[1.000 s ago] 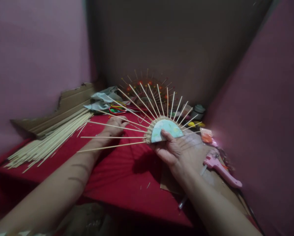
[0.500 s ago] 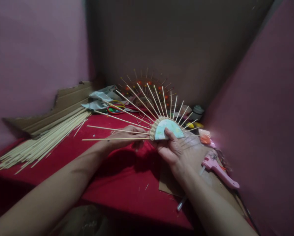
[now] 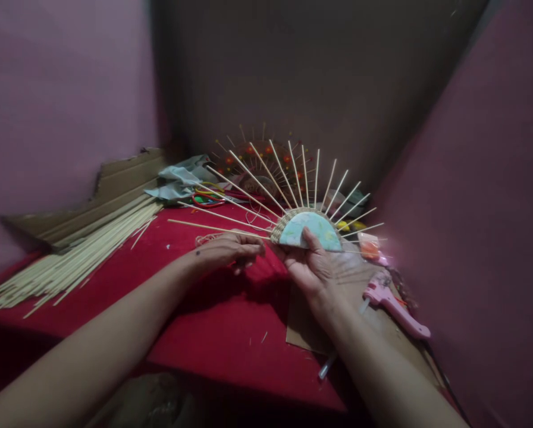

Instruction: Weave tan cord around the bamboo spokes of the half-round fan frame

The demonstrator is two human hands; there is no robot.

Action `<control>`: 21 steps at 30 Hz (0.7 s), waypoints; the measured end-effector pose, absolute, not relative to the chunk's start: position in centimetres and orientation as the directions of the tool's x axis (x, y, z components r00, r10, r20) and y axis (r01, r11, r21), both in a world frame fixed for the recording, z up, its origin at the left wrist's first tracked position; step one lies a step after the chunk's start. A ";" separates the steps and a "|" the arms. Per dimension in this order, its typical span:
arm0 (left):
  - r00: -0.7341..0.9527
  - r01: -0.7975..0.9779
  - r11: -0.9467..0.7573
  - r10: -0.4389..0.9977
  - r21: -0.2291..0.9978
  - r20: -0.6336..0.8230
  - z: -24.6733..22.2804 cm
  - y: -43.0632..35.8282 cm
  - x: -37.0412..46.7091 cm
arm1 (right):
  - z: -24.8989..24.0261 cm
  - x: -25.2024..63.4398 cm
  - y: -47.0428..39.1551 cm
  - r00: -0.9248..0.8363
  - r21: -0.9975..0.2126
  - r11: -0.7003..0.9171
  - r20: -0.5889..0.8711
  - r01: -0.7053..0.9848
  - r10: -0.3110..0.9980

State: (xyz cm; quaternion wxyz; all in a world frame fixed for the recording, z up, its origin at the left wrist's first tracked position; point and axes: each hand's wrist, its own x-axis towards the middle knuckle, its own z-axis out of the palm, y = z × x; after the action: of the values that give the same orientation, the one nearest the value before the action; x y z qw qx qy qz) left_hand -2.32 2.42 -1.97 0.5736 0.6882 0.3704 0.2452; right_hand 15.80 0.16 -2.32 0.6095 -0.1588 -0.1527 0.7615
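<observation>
Holding a half-round frame (image 3: 309, 218) above the tabletop (image 3: 213, 339), right of middle, between near and far edges, is done by the right hand (image 3: 309, 264): half-disc (image 3: 329, 233) pinched, thumb on face, other fingers mostly hidden. Left hand (image 3: 231, 249) is placed just beside the left end of the woven rim (image 3: 278, 230), fingers bent and drawn together; whether cord (image 3: 208, 238) is pinched can't be told. Step looks like cord being worked round the spokes (image 3: 204, 227). For that, frame should be turned so the worked spoke faces the left hand; spokes shouldn't be bent; tension should be even, each pass pressed snug. Materials: tabletop covered in red cloth, matte; stick bundle (image 3: 79, 261) along left edge, pale, thin, straight, probably wood or bamboo; half-disc flat, pale blue-green, patterned; rim ridged, straw-coloured; cord thin, pinkish, loosely looped.
</observation>
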 end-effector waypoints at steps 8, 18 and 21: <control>0.700 0.309 -0.171 0.706 0.936 -0.102 -1.2 2.1 -2.7 | -3.0 16.0 1.1 -0.085 -0.512 -0.085 -0.024 -0.855 0.996; 0.551 0.317 -0.098 0.829 0.943 -0.099 0.1 2.8 -5.5 | -3.1 16.4 1.6 0.035 -0.542 0.040 0.020 -0.839 0.999; 0.411 0.319 -0.102 0.911 0.942 -0.041 0.4 3.7 -7.1 | -3.1 16.5 1.6 0.052 -0.562 0.058 0.026 -0.825 0.998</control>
State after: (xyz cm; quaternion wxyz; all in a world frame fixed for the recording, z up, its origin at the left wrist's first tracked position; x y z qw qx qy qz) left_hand -7.13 3.65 0.44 0.4943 0.6793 0.4527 0.2989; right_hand 16.48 1.63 -3.10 0.6959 -0.2048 -0.2114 0.6551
